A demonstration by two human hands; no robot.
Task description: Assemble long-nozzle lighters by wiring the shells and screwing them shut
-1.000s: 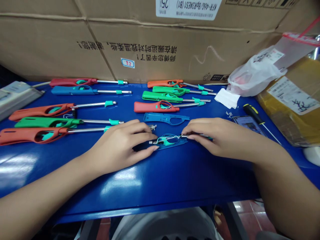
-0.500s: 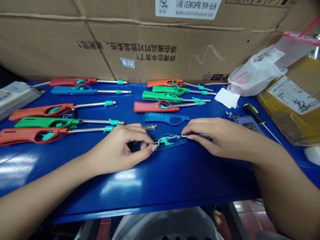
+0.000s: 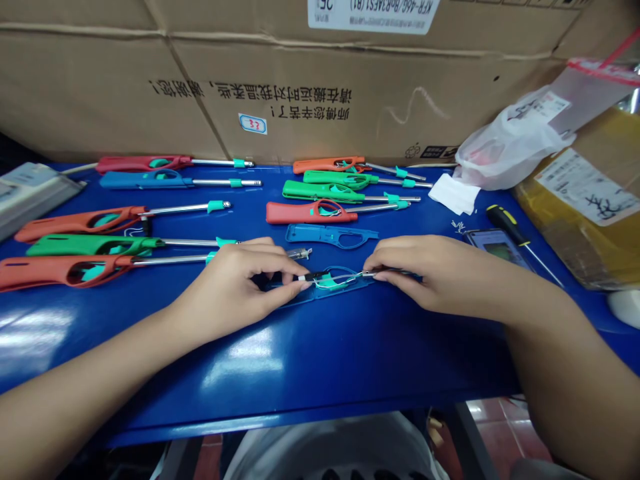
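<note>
A blue lighter half-shell (image 3: 336,291) lies on the table between my hands, a teal trigger (image 3: 328,282) and thin white wires over it. My left hand (image 3: 245,273) pinches a small black-and-white igniter (image 3: 311,276) above the shell's left part. At its other end, my right hand (image 3: 425,270) closes thumb and forefinger on a thin metal lighter tube (image 3: 369,273), most of it hidden under the fingers. Behind them lies a second blue half-shell (image 3: 330,236). A clear-ended part (image 3: 300,253) sits just past my left fingers.
Several assembled-looking lighters (image 3: 80,270) line the left; several more, one a red lighter (image 3: 311,213), lie at the back centre. A cardboard box (image 3: 280,73) walls off the rear. At right are a screwdriver (image 3: 507,225), a phone (image 3: 493,245), a plastic bag (image 3: 510,143) and a taped parcel (image 3: 590,213).
My left hand has shifted slightly left and up with the igniter, which now shows more clearly between the fingertips. My right hand has barely moved.
</note>
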